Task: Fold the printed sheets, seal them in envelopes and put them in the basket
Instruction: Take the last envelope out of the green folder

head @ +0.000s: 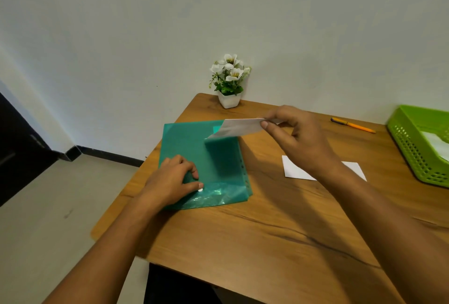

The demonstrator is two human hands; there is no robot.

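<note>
L hand [170,182]: on near-left part of green sleeve [184,140], fingers curled, thumb out along the plastic. Plastic is crinkled by the thumb. Pinching the top layer or only pressing it flat: cannot tell, view soft there. Sleeve lies flat on table [267,230], left side, punched edge to the right.

Potted plant [228,84] at far edge, not involved.

White paper [238,128]: envelope-sized, in the air above far-right corner of sleeve. Held by one end only, other end droops toward the sleeve.

R hand [298,140]: thumb + forefinger clamped on right end of the white paper, other fingers loosely curled.

White sheet [295,170]: flat on table under R forearm, partly hidden, apart from sleeve.

Pen [353,125]: far right on table, untouched.

Basket [408,148]: right edge of table, w/ white items [435,143] already lying inside.

Progress (judgement): mid-task. The white items in basket suggest at least one envelope is finished. Current cycle looks early: paper in R hand looks like a fresh envelope from the sleeve, and the sheet on table prob. waits to go in. Left for this cycle: insert, seal, drop in basket. Count of remaining sheets not visible.
</note>
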